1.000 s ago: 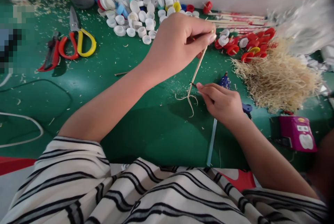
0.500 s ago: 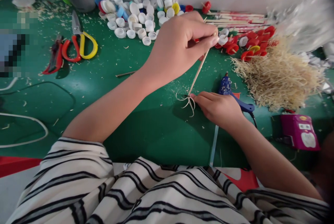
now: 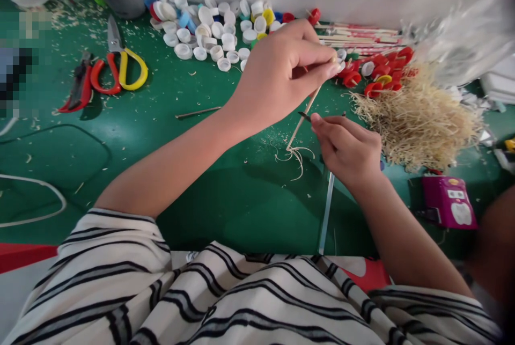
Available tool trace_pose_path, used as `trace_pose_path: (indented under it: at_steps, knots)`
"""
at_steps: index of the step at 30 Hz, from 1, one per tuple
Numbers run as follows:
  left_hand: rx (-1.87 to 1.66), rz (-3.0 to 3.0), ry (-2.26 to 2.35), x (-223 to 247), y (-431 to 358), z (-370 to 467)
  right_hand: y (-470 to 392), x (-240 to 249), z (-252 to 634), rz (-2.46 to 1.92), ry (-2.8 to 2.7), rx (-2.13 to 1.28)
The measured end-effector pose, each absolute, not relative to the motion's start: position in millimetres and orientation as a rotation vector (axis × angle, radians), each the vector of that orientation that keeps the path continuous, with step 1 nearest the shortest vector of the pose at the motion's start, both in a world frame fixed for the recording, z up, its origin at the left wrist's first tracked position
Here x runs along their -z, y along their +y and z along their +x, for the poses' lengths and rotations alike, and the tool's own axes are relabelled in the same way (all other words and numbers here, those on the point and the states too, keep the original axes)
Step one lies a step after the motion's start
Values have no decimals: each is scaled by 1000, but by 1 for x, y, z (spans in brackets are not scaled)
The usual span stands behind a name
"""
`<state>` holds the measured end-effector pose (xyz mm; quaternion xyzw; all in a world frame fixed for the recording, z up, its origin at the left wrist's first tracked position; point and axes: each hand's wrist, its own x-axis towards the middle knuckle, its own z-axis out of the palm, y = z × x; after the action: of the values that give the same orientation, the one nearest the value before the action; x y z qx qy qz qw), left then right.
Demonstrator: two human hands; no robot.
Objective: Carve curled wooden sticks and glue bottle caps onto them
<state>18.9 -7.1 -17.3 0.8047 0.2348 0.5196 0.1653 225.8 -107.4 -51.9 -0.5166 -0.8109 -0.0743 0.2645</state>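
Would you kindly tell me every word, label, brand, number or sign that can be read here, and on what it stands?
No word, brand or number can be read.
On the magenta box: a white apple-shaped mark; the yellow oval above is too small to read.
On the sticks at the back: red markings, too blurred to read.

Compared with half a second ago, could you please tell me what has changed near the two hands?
The right hand has moved the blade up along the stick, away from its lower end; the curls there now spread further right. Nothing was taken hold of or let go. The left hand still pinches the stick; scissors and caps stayed put.
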Motion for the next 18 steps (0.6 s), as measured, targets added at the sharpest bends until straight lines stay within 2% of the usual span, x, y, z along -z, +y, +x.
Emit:
trace_pose_path:
  at_steps: [8,13,18]
  knots:
    - [-1539,2181,620,14,-4,16,-113,63,228,-1379,-2246,98]
    - [-1532,2147,623,11,-6,15,-118,73,231,-1238,-2389,165]
    - [-1508,2128,627,11,-7,14,-123,72,235,-1273,-2554,158]
